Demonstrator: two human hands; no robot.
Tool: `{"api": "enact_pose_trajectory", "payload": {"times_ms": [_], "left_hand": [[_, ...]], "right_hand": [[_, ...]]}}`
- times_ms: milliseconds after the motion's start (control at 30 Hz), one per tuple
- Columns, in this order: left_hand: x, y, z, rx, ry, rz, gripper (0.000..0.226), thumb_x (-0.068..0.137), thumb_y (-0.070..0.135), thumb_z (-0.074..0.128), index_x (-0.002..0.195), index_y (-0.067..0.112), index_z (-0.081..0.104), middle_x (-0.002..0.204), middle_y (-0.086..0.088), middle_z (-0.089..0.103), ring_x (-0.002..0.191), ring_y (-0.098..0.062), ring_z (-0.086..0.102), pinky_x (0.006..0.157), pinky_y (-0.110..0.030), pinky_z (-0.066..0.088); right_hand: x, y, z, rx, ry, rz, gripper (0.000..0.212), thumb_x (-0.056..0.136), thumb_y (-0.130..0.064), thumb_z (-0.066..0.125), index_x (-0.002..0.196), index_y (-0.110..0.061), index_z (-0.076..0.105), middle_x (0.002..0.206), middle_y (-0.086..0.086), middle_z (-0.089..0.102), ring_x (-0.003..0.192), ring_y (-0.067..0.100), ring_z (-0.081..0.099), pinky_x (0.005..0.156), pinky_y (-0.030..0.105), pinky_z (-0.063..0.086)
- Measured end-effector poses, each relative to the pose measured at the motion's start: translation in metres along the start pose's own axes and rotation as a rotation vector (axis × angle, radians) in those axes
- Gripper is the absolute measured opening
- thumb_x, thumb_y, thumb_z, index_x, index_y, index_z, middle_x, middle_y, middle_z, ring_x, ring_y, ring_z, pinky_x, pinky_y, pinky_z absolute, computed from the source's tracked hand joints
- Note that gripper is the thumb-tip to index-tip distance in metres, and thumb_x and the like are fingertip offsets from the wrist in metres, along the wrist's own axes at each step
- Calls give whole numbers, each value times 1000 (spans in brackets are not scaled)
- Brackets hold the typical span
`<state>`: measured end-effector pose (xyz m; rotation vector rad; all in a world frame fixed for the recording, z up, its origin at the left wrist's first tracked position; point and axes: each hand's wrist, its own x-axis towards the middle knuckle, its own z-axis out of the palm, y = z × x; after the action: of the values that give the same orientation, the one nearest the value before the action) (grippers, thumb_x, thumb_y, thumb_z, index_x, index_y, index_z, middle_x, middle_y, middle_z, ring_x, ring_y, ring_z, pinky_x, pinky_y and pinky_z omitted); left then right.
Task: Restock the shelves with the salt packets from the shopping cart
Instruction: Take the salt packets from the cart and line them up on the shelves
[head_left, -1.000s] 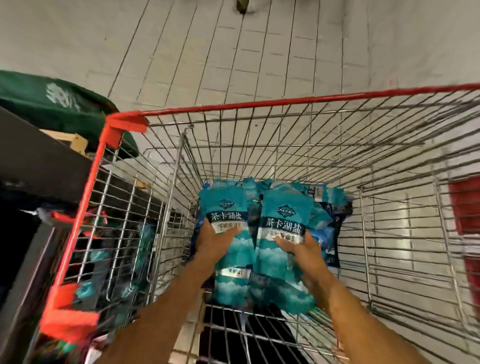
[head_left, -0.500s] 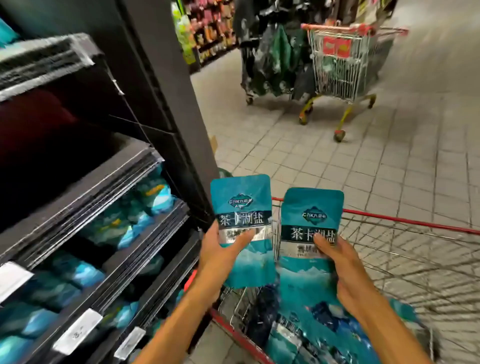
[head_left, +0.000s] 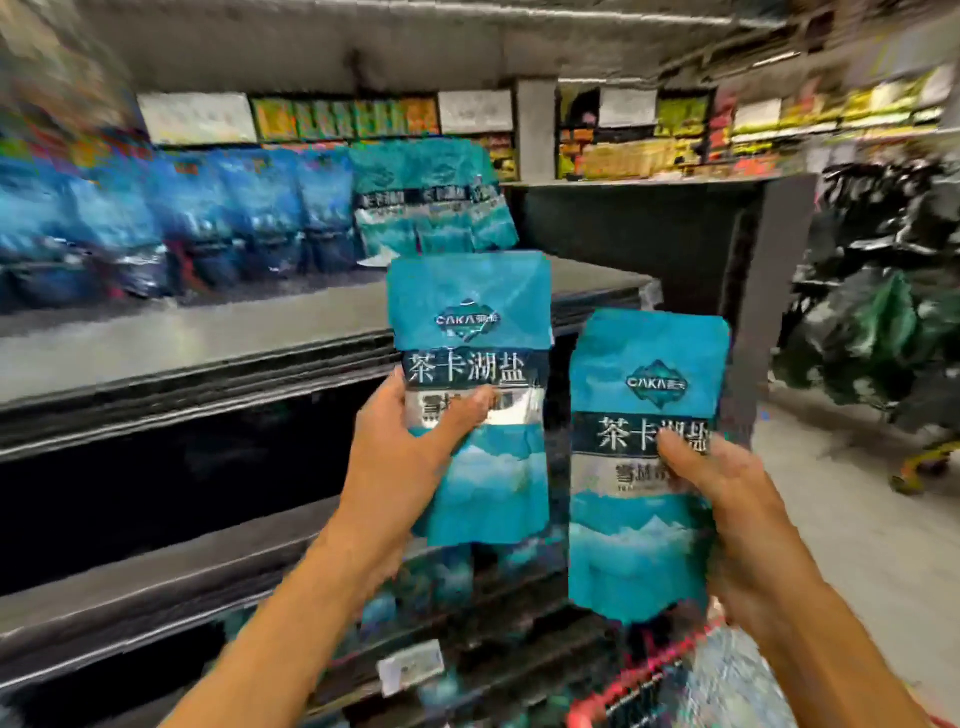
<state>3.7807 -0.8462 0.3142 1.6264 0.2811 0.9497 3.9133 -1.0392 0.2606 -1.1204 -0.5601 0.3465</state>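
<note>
My left hand (head_left: 400, 441) grips a teal salt packet (head_left: 470, 322) upright, thumb across its front, in front of the edge of the top shelf (head_left: 208, 338). My right hand (head_left: 727, 499) grips a second teal salt packet (head_left: 644, 545), lower and to the right. At the back of that shelf stands a row of similar teal packets (head_left: 431, 202) beside darker blue packets (head_left: 249, 208). A red rim of the shopping cart (head_left: 649, 670) shows at the bottom right, blurred.
Lower dark shelves (head_left: 156, 587) hold more teal packets and a price tag (head_left: 410, 670). A dark end panel (head_left: 769, 291) closes the shelving on the right. Beyond lie a tiled aisle, hanging green and black goods (head_left: 883, 312) and far stocked shelves.
Both hands lifted a salt packet each out of the cart and raised them to the level of the top shelf. The view swung up from the cart to the shelving.
</note>
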Motion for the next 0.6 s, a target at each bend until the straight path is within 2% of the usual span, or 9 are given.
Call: {"api": "enact_pose_trajectory", "payload": {"times_ms": [133,233,333,433,500,600], "left_hand": [[59,45,-41,-22,72,89,22,82,14,76,103,11,69,98,-1,77,85,-14,72,78,-32,60],[113,77,-65,-35,99,94,28,81,9,77,108,8,70,101,-6,76,89,-19,72,83,-37,60],[173,96,-85,-107,108,-17,37,81,2,74,117,4,67,106,-11,74,90,-25,72,80,-44,61],[228,94,-95,-110,102,-133,38,82,1,71,119,6,67,109,-14,73,97,-31,72,76,-48,61],[263,81,-98,-92,147,-154,38,81,0,73,118,6,68,107,-13,74,94,-29,72,72,-45,61],[309,48,-92,-109,215,-175,40,79,-1,75,117,4,67,107,-15,73,91,-30,72,73,-47,60]], "right_hand": [[56,-32,68,21,-92,-103,43,73,-37,75,110,-14,73,107,14,75,92,31,74,76,45,61],[103,-56,108,54,-145,-127,42,75,-34,74,112,-14,72,109,13,75,93,29,74,75,43,60],[156,-78,138,43,-150,-104,33,75,-29,74,105,-14,73,103,10,77,86,25,75,66,40,61],[214,-86,156,7,-126,-57,23,86,-21,72,107,-13,70,96,9,77,77,22,76,58,39,60],[257,-85,164,-36,-108,-18,32,86,-21,74,115,-11,67,100,7,77,84,22,76,62,39,61],[319,-76,170,-60,-105,61,37,82,-20,78,116,-14,68,98,4,78,86,22,76,61,38,62]]}}
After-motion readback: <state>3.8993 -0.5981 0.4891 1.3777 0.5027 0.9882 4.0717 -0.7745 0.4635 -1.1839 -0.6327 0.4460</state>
